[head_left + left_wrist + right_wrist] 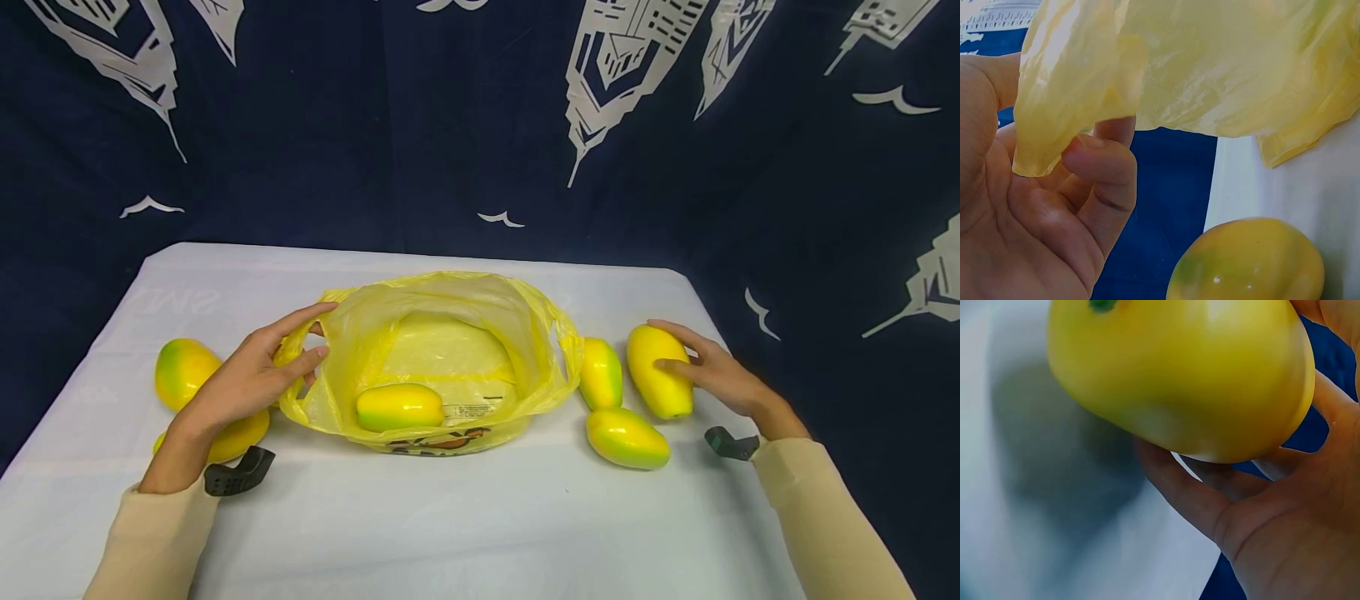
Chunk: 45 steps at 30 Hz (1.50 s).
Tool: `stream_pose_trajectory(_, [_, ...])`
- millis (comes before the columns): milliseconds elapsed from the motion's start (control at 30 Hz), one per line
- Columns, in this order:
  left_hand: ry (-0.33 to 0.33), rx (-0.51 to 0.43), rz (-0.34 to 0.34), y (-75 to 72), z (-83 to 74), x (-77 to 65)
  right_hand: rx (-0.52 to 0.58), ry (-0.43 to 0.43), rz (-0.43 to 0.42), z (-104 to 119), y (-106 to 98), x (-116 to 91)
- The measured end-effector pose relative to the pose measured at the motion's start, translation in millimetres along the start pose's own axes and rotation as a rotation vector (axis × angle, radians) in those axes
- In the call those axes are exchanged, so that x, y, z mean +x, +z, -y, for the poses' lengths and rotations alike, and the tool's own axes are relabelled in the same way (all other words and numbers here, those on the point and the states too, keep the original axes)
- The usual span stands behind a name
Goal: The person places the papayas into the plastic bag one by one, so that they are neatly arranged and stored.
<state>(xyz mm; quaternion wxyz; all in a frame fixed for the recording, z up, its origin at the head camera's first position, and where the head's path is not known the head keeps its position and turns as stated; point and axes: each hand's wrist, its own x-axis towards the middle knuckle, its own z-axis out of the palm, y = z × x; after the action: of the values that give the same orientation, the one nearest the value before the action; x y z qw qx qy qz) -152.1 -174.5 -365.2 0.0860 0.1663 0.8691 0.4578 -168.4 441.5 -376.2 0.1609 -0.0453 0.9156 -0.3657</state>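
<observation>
In the head view, my left hand [251, 371] holds the left handle of an open yellow plastic bag [450, 292]. The left wrist view shows curled fingers passing through the handle's film. One yellow-green mango [400, 407] lies inside the bag near its front side. My right hand [716, 375] grips a large yellow papaya [654, 367] right of the bag, thumb on one side and fingers round the other. Its green stem end [1102, 305] shows in the right wrist view. Whether the papaya touches the table, I cannot tell. Two mangoes, one upright [600, 373] and one slanted [628, 437], lie between bag and papaya.
Left of the bag, a mango [180, 367] and more yellow fruit [240, 435] lie partly hidden behind my left forearm. Everything sits on a white-covered table [450, 533]. A dark blue cloth [337, 125] with white drawings hangs behind it.
</observation>
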Motion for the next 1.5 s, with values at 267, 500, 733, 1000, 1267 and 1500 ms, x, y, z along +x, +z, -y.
stream_pose_trajectory(267, [-0.002,0.004,-0.002,-0.4,0.2,-0.7,-0.023,-0.002,-0.035,6,-8,0])
stream_pose_trajectory(500, [0.006,-0.002,0.0,-0.9,-0.3,-0.2,-0.018,-0.012,-0.075,12,-13,0])
stream_pose_trajectory(733, [0.013,0.003,-0.002,-1.5,0.0,0.3,-0.021,-0.025,-0.122,28,-17,-3])
stream_pose_trajectory(1000, [0.009,-0.001,0.0,-1.2,0.6,0.2,-0.009,-0.053,-0.141,48,-17,-2])
stream_pose_trajectory(1267, [0.0,0.006,0.001,-1.3,-0.2,-0.3,0.017,-0.053,-0.16,73,-15,-1])
stream_pose_trajectory(1500, [0.004,0.011,0.0,-1.4,-0.5,-1.2,0.042,-0.046,-0.168,95,-9,-1])
